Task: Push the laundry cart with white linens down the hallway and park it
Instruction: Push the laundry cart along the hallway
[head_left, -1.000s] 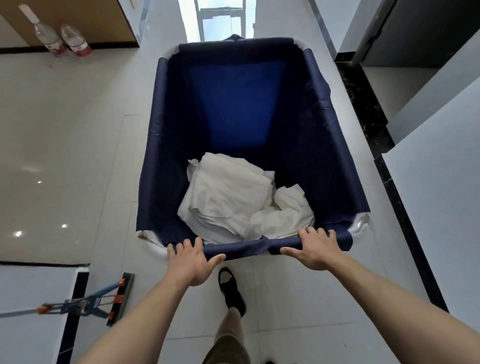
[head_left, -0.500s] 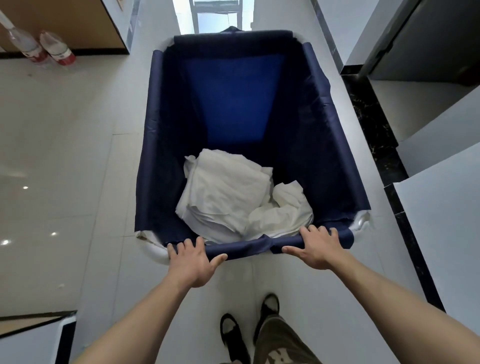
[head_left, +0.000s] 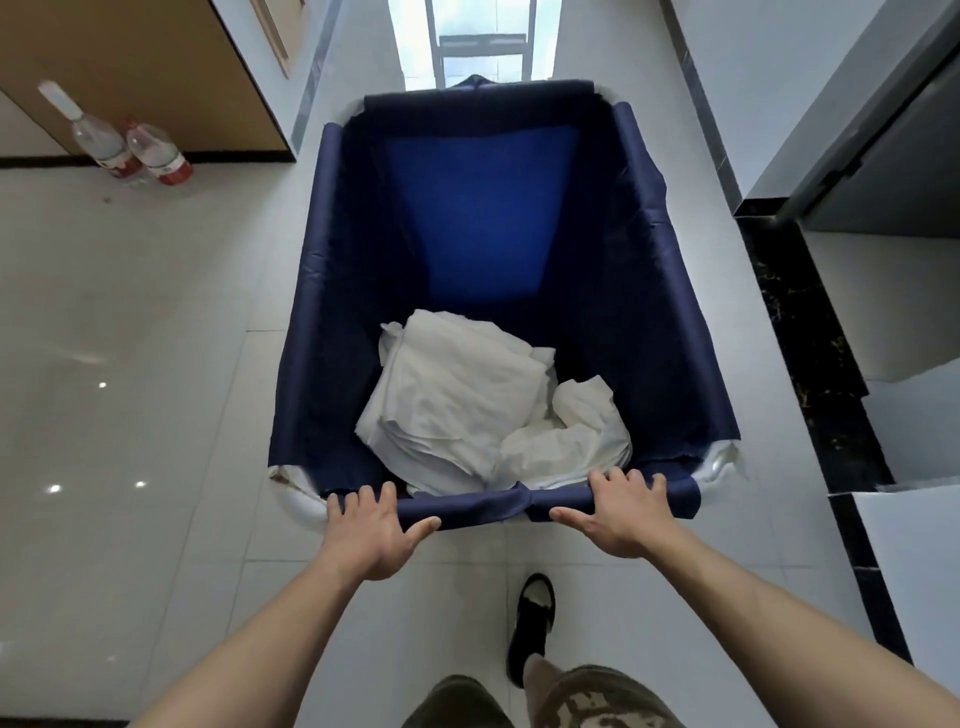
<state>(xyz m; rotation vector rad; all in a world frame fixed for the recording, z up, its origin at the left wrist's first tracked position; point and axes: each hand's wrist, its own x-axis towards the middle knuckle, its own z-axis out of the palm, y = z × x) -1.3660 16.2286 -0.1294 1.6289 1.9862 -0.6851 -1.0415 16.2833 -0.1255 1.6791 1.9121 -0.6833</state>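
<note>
Noted fingers (head_left: 358, 499) of left hand (head_left: 371, 530) curled over the fabric-wrapped near rim bar (head_left: 483, 506) of a deep navy-blue cloth laundry cart (head_left: 332, 312), with thumb laid along the bar toward 3 o'clock; gripping the bar. Noted likewise for right hand (head_left: 623, 512): fingers (head_left: 628, 480) hooked over the same bar, thumb toward 9 o'clock; gripping. Logged both forearms bare, entering from 7 and 5 o'clock. Found crumpled and folded white linens (head_left: 467, 400) heaped on the cart bottom against the near wall, just beyond the hands. Placed cart at frame centre on glossy white tile floor (head_left: 130, 338), with long axis toward 12 o'clock, facing a narrow passage. Spotted one black shoe (head_left: 532, 618) on the floor at 6 o'clock, behind the bar. Marked two clear plastic bottles with red labels (head_left: 161, 161) at 10 o'clock, on the floor beside a brown wooden panel (head_left: 130, 67); marked black marble strip (head_left: 810, 364) along the floor at 3 o'clock
</note>
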